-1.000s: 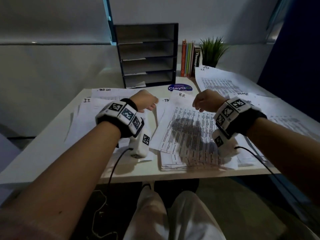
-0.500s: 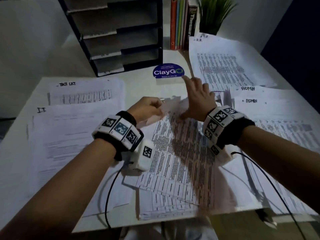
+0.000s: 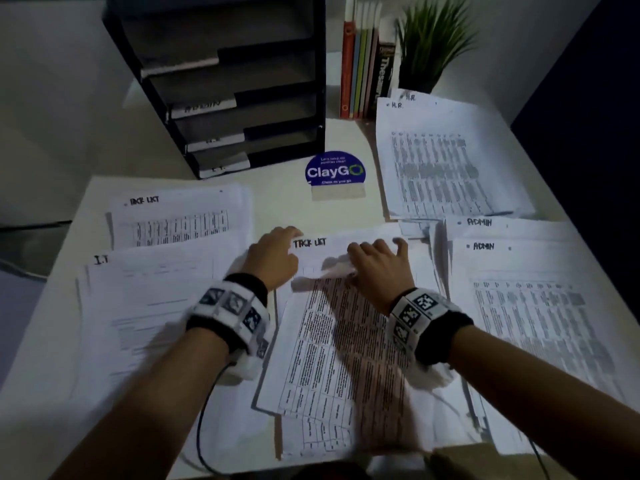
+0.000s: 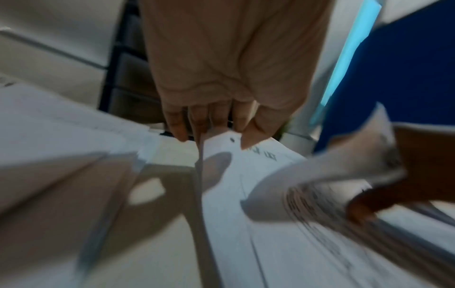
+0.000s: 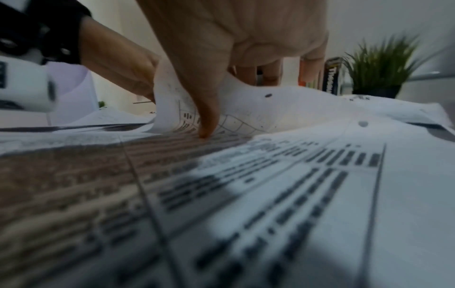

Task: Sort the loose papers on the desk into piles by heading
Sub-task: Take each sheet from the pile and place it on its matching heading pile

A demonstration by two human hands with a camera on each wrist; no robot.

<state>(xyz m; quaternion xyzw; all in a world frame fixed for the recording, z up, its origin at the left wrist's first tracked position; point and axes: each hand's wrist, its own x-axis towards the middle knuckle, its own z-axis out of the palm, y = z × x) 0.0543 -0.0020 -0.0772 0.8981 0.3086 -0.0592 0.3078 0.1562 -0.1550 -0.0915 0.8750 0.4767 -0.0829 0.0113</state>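
Note:
A middle stack of loose sheets lies in front of me. My right hand (image 3: 375,263) grips the curled-back top edge of the top printed table sheet (image 3: 341,344). In the right wrist view its thumb (image 5: 206,118) presses on that sheet (image 5: 258,109) and the fingers sit behind the curl. The sheet below it, headed TASK LIST (image 3: 310,242), shows its heading. My left hand (image 3: 282,249) pinches that sheet's top left corner (image 4: 221,140) between thumb and fingers.
Sorted piles ring the middle: TASK LIST (image 3: 180,216) back left, I.T. (image 3: 138,306) left, H.R. (image 3: 443,161) back right, ADMIN (image 3: 526,278) right. Behind stand a black tray rack (image 3: 225,81), books (image 3: 363,64), a plant (image 3: 431,46) and a ClayGo sign (image 3: 335,173).
My head has moved closer over the desk. The right hand has pulled the top sheet's upper edge back towards me, baring the TASK LIST heading. The left hand has moved to that sheet's corner.

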